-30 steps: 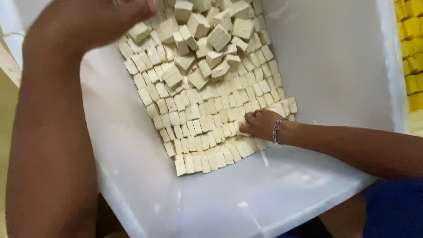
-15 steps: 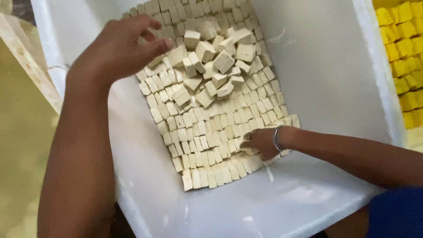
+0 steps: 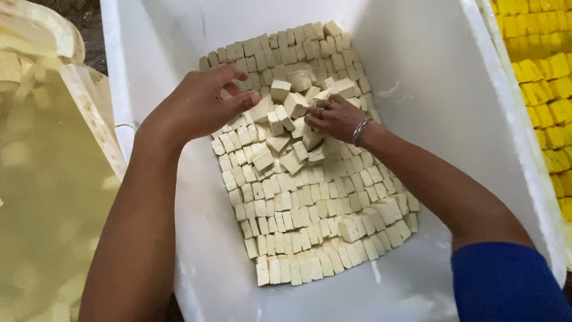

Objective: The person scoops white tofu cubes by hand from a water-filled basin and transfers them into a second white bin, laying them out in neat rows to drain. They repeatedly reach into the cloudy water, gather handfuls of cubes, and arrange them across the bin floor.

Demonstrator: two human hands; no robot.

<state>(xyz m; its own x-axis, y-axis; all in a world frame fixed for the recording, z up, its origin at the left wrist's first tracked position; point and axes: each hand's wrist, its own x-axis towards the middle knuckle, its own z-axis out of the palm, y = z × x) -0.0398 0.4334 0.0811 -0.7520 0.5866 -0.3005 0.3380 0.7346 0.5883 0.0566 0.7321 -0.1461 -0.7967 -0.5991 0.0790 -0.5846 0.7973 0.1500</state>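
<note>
Seen from above, two bare arms reach into a large white tub (image 3: 453, 89) that fills most of the view. Nearest the viewer, a blue sleeve (image 3: 506, 283) covers the upper right arm at the lower right corner, cut off by the frame edge. Inside the tub, pale cream tofu cubes (image 3: 310, 238) lie packed in neat rows across its floor, with bare white floor around them.

Farther in, a loose heap of cubes (image 3: 286, 134) sits jumbled on top of the ordered rows. The right hand (image 3: 335, 118), wearing a ring and a thin metal bracelet (image 3: 360, 131), rests on this heap with fingers curled among the cubes; whether it grips one cannot be told. The left hand (image 3: 199, 107) hovers at the heap's left edge, fingers spread and bent, touching the cubes without clearly holding any.

To the left, outside the tub, a cream-coloured container (image 3: 53, 179) shows only blurred. On the far right, rows of yellow cubes (image 3: 545, 77) are cut off by the frame.
</note>
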